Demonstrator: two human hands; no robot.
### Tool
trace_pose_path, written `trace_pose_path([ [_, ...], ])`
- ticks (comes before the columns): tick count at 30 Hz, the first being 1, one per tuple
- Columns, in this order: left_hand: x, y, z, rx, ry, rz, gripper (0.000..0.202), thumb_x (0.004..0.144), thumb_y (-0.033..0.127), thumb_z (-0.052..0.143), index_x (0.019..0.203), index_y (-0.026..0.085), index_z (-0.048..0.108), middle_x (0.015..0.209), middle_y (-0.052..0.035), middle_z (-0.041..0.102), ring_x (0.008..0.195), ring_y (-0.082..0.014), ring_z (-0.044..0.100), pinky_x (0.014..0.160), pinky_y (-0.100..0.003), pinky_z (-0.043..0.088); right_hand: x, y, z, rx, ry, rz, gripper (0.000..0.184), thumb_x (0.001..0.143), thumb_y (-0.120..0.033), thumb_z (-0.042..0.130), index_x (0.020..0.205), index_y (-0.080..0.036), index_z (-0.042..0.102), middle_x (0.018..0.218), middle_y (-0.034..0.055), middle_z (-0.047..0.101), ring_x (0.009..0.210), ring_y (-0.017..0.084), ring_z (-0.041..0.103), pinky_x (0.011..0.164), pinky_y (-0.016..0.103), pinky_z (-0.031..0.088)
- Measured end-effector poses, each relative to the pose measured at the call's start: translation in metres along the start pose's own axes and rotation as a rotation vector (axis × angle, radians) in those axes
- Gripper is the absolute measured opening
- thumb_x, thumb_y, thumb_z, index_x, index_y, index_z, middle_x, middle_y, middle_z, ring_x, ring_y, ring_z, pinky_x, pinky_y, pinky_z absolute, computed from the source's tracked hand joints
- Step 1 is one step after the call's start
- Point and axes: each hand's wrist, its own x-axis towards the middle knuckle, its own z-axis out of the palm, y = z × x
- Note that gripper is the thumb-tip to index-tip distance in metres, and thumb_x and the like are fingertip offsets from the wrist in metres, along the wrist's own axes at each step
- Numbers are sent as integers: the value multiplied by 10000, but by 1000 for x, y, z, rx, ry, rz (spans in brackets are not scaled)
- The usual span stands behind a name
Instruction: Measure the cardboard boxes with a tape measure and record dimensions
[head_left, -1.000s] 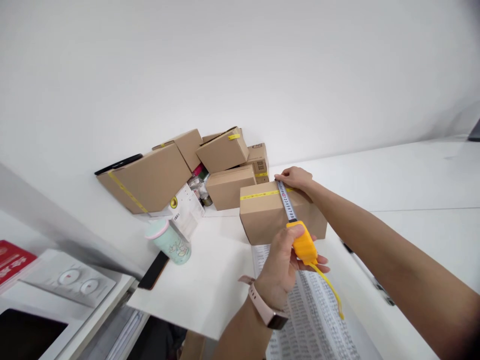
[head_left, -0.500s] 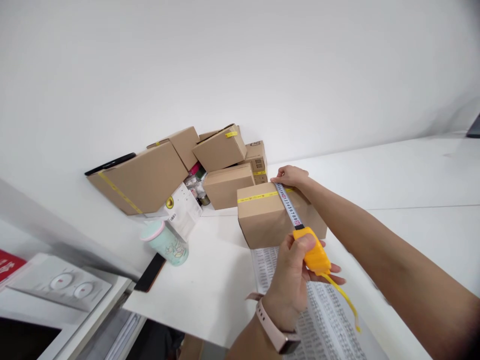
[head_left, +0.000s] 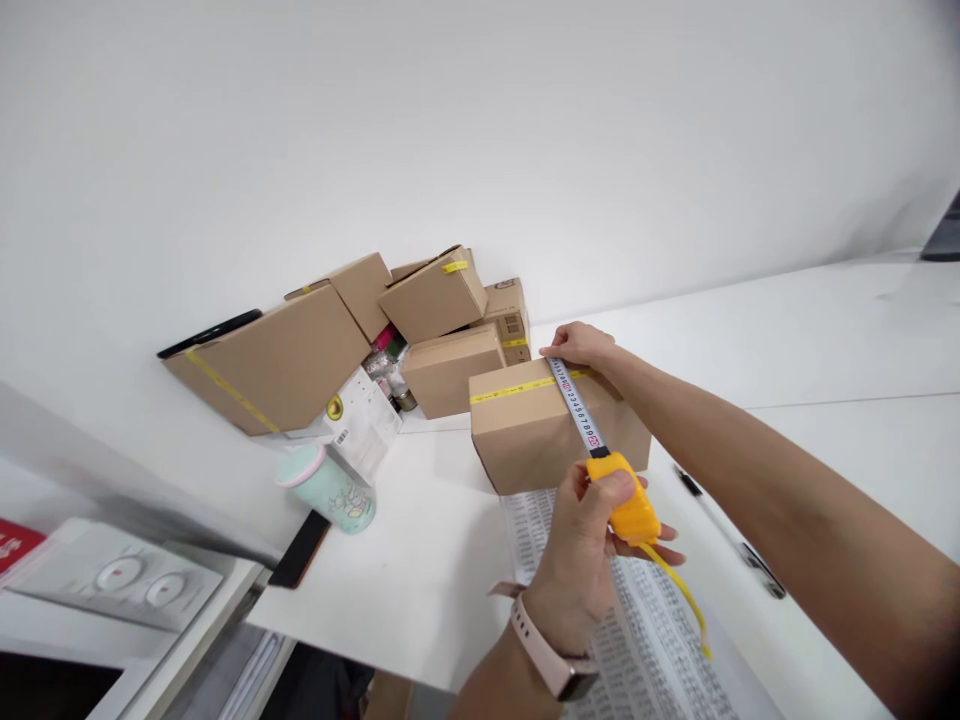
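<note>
1. The landmark is a brown rectangular cardboard box [head_left: 544, 455] with a strip of yellow printed tape [head_left: 517, 390] along its top; it rests on a white, smooth counter [head_left: 420, 560].
2. At the near side of the box, the left hand [head_left: 581, 550] keeps its grip closed around a yellow-orange plastic tape measure [head_left: 626, 500], thumb on the upper face of the case, so the tape measure sits inside that grip.
3. From the case, a silvery-white blade [head_left: 576, 405] with black and red figures runs across the top of the box, crossing the yellow strip, to the far top edge.
4. There the right hand [head_left: 581, 343] has a narrow grip, fingertips brought together on the end of the blade; its forearm passes over the right end of the box.
5. A yellow cord [head_left: 686, 600] hangs from the case, nearer the viewer than the box.
6. A white sheet [head_left: 652, 640] of dense print lies on the counter at the near side of the box, partly hidden by the left hand.
7. Left of the box, well apart, leans a mint-green cylindrical tumbler [head_left: 334, 495] with a pink-rimmed lid.
8. Behind and left of the box stand more brown cardboard cartons [head_left: 431, 300], some stacked.
</note>
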Motion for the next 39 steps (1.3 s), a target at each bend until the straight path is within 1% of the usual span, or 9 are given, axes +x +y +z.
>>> trace_pose_path([
  [5,-13,4,-17,127,-125,-15,560,610,399,821,1022,168,520,1048,-67,587,657,-136,616,537,-287,549,-14,8,-37,546,141,-98,292,777,-328,763,650,-194,536,758,44,695,669,131,604,575,260,451],
  [10,-20,3,-37,271,-146,23,913,585,283,869,1345,228,368,1123,-72,570,817,-139,543,676,-274,510,-80,13,-75,843,144,-305,322,635,-394,887,687,-200,635,720,55,690,656,154,611,541,284,489],
  [16,-19,-2,-46,509,-99,204,1079,635,242,861,1483,310,197,1177,-54,552,928,-160,541,869,-345,462,-189,22,-30,852,5,-301,367,659,-513,839,740,-215,640,629,-5,633,545,127,564,509,280,504],
  [21,-23,4,-43,763,-82,339,1003,682,217,828,1491,305,241,1200,-69,580,1019,-213,602,924,-391,467,-231,50,7,784,-16,-274,337,845,-549,662,864,-213,676,759,34,677,663,164,609,612,309,524],
  [26,0,54,-60,842,196,701,836,664,259,838,1390,260,423,1361,-124,551,1128,-259,609,950,-392,490,-212,84,-6,660,398,-57,330,892,-557,579,969,-255,687,1040,59,702,900,223,640,803,372,544],
  [29,27,93,-88,538,377,858,760,615,254,849,1290,246,501,1289,-96,600,1141,-231,611,934,-329,496,-183,99,-17,655,342,80,416,881,-608,547,1082,-265,670,1278,77,644,1137,281,598,937,423,525],
  [33,54,125,-131,81,426,545,340,770,409,666,1025,190,617,975,-68,698,927,-212,674,799,-343,546,-142,102,-21,738,68,301,703,882,-749,348,1306,-237,574,1439,153,527,1306,330,498,980,490,510],
  [36,64,124,-153,-146,354,237,358,843,476,517,960,157,632,866,-101,707,857,-270,688,737,-436,564,-121,92,-19,801,-134,318,807,876,-790,205,1305,-220,581,1371,178,585,1272,344,534,949,506,527],
  [39,68,114,-162,-204,290,204,356,846,448,517,964,138,646,858,-117,714,840,-269,689,734,-423,564,-117,80,-17,746,-227,237,704,890,-754,314,1245,-235,631,1334,150,627,1238,345,557,996,512,491],
])
